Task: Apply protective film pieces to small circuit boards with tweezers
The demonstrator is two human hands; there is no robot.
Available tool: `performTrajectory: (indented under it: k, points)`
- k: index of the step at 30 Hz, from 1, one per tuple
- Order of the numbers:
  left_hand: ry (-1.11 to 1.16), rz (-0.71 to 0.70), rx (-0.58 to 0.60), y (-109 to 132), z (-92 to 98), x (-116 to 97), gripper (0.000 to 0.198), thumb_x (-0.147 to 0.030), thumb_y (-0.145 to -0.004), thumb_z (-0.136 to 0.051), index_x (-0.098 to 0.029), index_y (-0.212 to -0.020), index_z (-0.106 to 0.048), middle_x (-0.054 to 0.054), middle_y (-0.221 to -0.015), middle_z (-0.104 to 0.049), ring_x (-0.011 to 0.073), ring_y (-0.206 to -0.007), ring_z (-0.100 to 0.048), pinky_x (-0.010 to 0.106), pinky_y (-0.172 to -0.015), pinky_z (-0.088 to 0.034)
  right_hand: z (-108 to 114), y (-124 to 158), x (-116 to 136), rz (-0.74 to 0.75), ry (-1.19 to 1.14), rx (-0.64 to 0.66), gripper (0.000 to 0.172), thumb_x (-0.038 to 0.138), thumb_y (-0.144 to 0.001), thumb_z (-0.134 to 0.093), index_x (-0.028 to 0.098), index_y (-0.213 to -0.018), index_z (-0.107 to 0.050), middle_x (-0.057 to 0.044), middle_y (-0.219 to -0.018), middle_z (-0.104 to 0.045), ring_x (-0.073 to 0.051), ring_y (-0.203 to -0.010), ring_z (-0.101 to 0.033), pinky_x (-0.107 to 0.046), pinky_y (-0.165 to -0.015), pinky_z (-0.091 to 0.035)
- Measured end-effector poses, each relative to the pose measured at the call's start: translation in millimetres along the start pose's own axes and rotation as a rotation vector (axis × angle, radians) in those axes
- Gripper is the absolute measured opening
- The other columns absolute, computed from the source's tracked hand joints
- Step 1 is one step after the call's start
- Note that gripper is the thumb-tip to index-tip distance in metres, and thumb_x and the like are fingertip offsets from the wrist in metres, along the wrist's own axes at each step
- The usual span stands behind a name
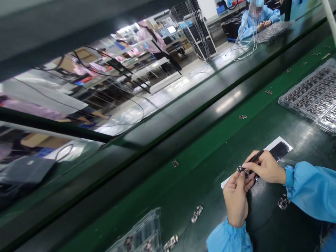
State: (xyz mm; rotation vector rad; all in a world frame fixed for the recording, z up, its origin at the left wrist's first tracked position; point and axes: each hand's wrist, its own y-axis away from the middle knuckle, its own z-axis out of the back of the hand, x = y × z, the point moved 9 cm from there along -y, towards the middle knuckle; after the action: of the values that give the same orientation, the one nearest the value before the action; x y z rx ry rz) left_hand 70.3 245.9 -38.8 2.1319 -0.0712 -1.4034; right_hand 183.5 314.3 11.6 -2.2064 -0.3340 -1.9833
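Between thumb and fingers, my left hand (236, 199) pinches a small circuit board (246, 173). My right hand (269, 168) is closed around a thin black pen-like tool (256, 156), its lower end close to the board. Whether the tool touches the board I cannot tell. Beneath both hands lies a white sheet (275, 142) with a black area on it, partly covered by them. Another small board (283, 202) rests on the green table below my right sleeve. Two more, a nearer board (171, 242) and a farther board (197, 213), lie left of my left hand.
A clear plastic tray (312, 92) full of small boards stands at the right. Another clear tray (141, 232) is at the bottom edge. Several boards lie spaced along the green belt (210, 140). Across the line, a person in blue (246, 26) sits by a tray.
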Motion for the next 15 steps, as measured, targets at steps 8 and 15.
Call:
performTrajectory:
  k: [8,15]
  points:
    - [-0.025,0.003,0.013,-0.3,0.5,0.8,0.035,-0.034,-0.063,-0.075,-0.012,-0.088,-0.066,0.010,-0.091,-0.070,0.0212,-0.075,-0.069,0.025,-0.062,-0.053,3.3,-1.1,2.1,0.022,-0.018,-0.046,0.019,0.032,-0.073,-0.065,0.014,-0.072,-0.064,-0.003,-0.059,-0.064,-0.014,-0.053,-0.061,-0.022,-0.047,-0.049]
    - [-0.025,0.024,0.003,1.1,1.5,-5.5,0.032,-0.027,-0.064,-0.075,-0.012,-0.090,-0.065,0.010,-0.090,-0.070,0.0203,-0.075,-0.069,0.025,-0.064,-0.055,24.1,-7.1,11.6,0.073,-0.095,-0.164,0.024,0.039,-0.067,-0.070,0.016,-0.070,-0.064,-0.003,-0.065,-0.065,-0.016,-0.060,-0.064,-0.027,-0.056,-0.053]
